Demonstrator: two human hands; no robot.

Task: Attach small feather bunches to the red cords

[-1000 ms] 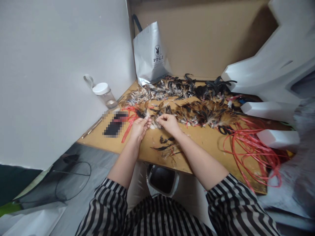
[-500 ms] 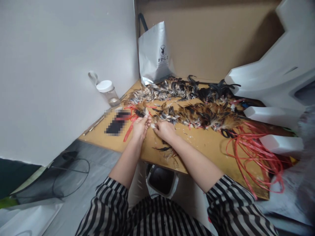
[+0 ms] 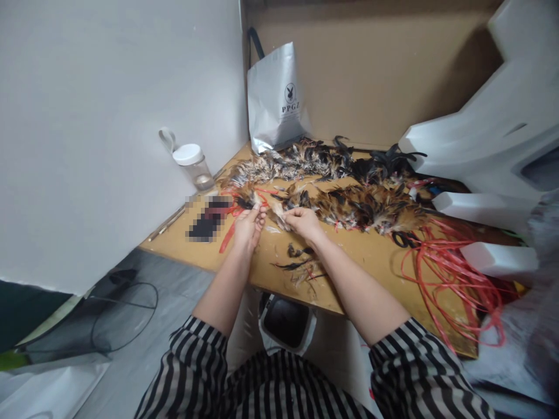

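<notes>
My left hand is closed in a pinch on the pale base of a small feather bunch, brown and black at its tips. Strips of red plastic ribbon lie beside and under that bunch. A short gap to the right, my right hand pinches a whitish-brown feather tuft between thumb and fingers. Just behind it runs the front row of brown and black feather bunches. Some loose dark feathers lie on the table close to my right forearm.
Across the back of the wooden table stretches another feather row, with a silver bag behind. A lidded jar and pixelated dark object sit left. Scissors and tangled red ribbon lie right. Below stands a bin.
My right hand has moved to the right and slightly up, away from my left hand, and a feather tuft now shows at its fingertips. My left hand stays nearly still.
</notes>
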